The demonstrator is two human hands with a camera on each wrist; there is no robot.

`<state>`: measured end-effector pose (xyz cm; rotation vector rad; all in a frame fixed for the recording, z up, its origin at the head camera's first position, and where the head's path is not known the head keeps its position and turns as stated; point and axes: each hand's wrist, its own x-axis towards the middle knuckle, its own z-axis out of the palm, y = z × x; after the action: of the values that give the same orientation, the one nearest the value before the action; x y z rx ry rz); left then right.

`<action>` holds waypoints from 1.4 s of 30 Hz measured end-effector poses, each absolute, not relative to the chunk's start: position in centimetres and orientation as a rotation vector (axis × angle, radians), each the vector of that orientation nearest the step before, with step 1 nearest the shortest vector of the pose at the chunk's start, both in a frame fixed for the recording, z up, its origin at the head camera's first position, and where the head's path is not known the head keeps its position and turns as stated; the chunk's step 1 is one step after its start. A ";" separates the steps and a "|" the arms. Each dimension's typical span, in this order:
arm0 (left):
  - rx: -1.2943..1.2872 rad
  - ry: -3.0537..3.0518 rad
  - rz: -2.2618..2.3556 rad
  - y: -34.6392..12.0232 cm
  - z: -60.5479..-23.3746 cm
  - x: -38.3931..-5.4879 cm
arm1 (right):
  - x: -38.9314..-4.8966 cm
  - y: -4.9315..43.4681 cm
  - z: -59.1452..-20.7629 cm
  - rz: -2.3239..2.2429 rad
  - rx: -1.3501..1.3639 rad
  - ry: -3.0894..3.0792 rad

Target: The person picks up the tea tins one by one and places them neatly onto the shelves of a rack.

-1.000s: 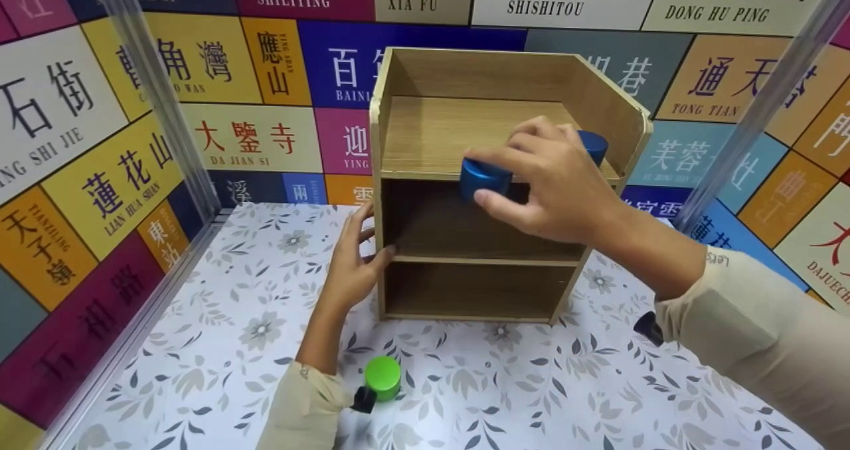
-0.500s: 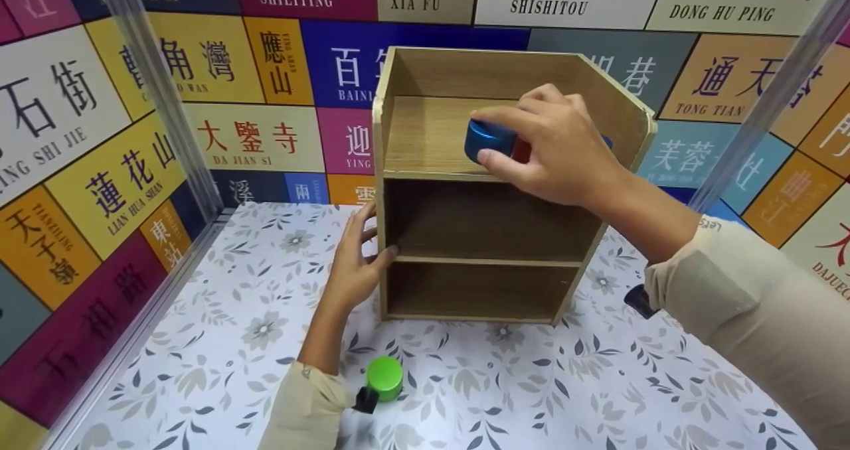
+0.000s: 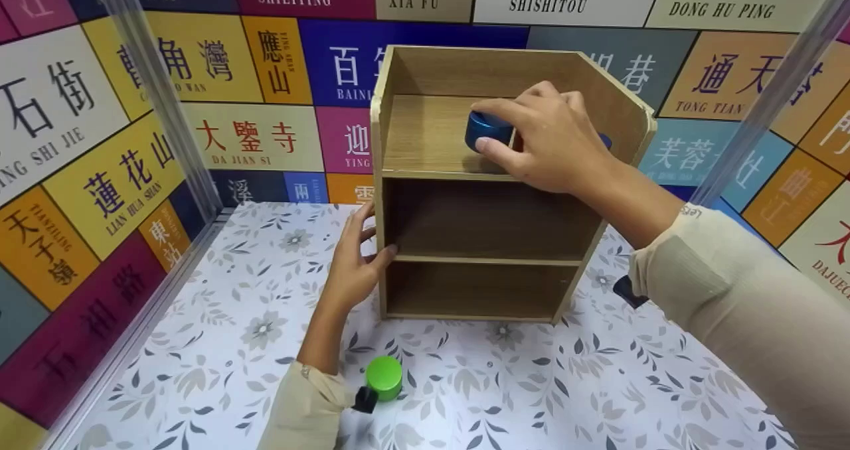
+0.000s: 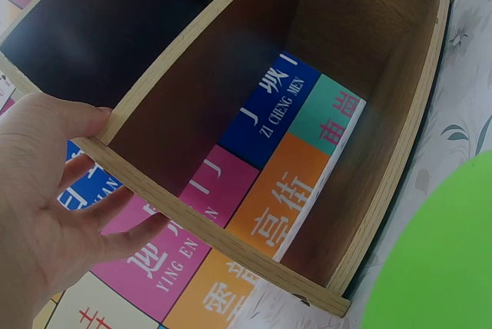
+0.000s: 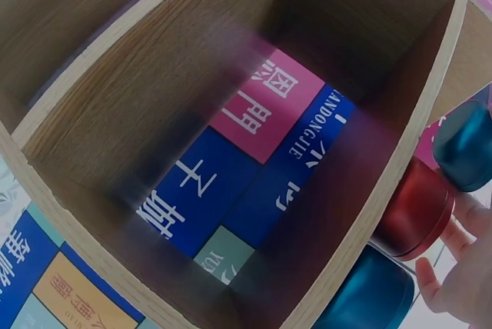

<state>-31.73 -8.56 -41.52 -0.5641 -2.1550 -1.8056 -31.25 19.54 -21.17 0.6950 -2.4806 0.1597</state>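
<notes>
My right hand point(image 3: 554, 141) pinches a small blue metallic canister point(image 3: 488, 131) between thumb and fingers, at the front of the top level of a three-tier wooden shelf point(image 3: 481, 262). Whether its base touches the board I cannot tell. In the right wrist view a red canister point(image 5: 411, 210) and a second blue canister point(image 5: 369, 290) stand beside the shelf's side wall, close to that hand. The second blue one point(image 3: 605, 141) is mostly hidden behind the hand in the head view. My left hand point(image 3: 352, 264) grips the shelf's left side panel, thumb on the front edge, fingers outside.
A bright green canister point(image 3: 384, 377) stands on the flower-patterned tabletop point(image 3: 451, 397) next to my left cuff. The middle and bottom tiers show only bare board. Behind and to the sides are walls point(image 3: 252, 141) of coloured name signs, with clear upright posts point(image 3: 163, 85).
My right hand has lifted the blue canister from in front of the middle tier up to the top level, then slightly farther over the board. My left hand has stayed put.
</notes>
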 end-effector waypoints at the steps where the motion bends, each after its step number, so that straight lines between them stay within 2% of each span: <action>1: -0.565 -2.156 -1.805 -8.6 -41.5 -31.7 | -31.3 19.5 -21.2 0.146 0.691 -2.484; 29: -0.576 -2.144 -1.792 -8.6 -41.5 -31.7 | -31.8 19.9 -22.1 0.032 0.658 -2.567; 42: -0.574 -2.149 -1.782 -8.9 -43.7 -33.9 | -31.9 19.9 -22.3 0.020 0.662 -2.536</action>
<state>-33.93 -8.90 -43.71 -0.5738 -2.1493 -1.7824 -31.95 19.88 -22.26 0.6618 -2.5357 0.0199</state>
